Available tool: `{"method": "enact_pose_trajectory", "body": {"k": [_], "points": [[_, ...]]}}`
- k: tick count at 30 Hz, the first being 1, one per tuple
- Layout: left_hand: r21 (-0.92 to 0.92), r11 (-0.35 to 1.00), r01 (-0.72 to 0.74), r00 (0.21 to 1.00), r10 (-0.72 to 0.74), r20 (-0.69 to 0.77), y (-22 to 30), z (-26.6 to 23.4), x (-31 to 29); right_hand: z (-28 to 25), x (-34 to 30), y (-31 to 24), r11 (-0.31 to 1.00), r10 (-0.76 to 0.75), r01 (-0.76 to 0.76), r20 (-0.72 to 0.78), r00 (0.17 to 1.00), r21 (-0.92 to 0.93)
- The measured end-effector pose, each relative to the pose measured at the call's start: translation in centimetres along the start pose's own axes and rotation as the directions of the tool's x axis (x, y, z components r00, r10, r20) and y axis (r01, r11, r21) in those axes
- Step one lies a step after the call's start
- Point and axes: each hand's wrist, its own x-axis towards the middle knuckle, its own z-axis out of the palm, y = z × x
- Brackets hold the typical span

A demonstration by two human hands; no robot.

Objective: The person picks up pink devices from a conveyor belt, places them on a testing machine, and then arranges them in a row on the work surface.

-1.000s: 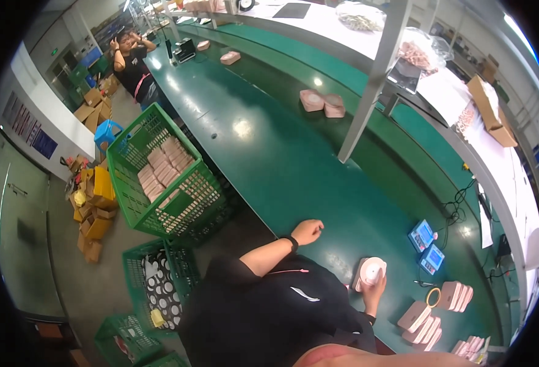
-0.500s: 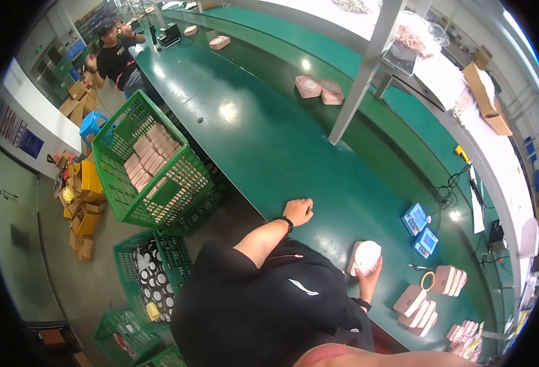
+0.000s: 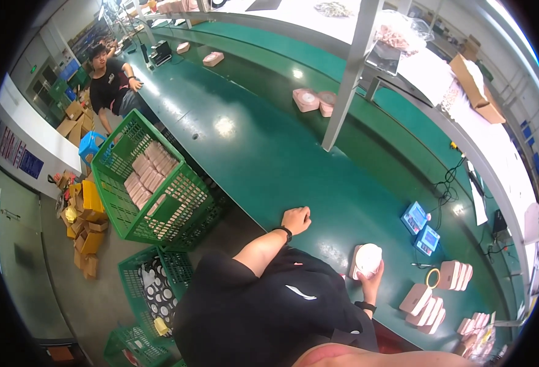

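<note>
My left hand (image 3: 297,220) rests on the green tabletop (image 3: 251,177) with its fingers curled into a fist; nothing shows in it. My right hand (image 3: 370,282) grips the near edge of a small pale pink case (image 3: 356,260) with a white round part (image 3: 368,258) on top. The case is at the table's near edge, close to my body. To its right, several similar pink cases (image 3: 416,300) lie in a leaning group, and another row of pink cases (image 3: 454,275) stands beyond a yellow ring (image 3: 432,278).
Two small blue-screened devices (image 3: 421,227) with cables sit beyond my right hand. A grey post (image 3: 349,92) rises from the table beside two pink cases (image 3: 306,100). At my left stands a green crate (image 3: 113,192) of stacked pink items. A co-worker (image 3: 107,85) is at the table's far left.
My view has shifted slightly. The co-worker's raised hands have come down, one onto the table edge. My left hand stays a fist and my right hand keeps hold of the pink case.
</note>
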Motion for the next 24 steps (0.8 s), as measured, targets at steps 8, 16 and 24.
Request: {"method": "enact_pose_trajectory", "body": {"k": [8, 16, 24], "points": [[0.012, 1.0, -0.004, 1.0, 0.004, 0.004, -0.09, 0.02, 0.03, -0.19, 0.22, 0.84, 0.999, -0.02, 0.019, -0.018, 1.0, -0.039], [0.019, 1.0, -0.011, 1.0, 0.012, -0.026, -0.12, -0.04, -0.19, 0.13, -0.02, 0.51, 1.0, -0.012, 0.012, -0.003, 1.0, 0.009], [0.0, 1.0, -0.009, 1.0, 0.009, -0.001, 0.42, -0.03, 0.21, -0.1, -0.16, 0.63, 0.999, -0.02, 0.019, -0.033, 0.999, -0.03]]}}
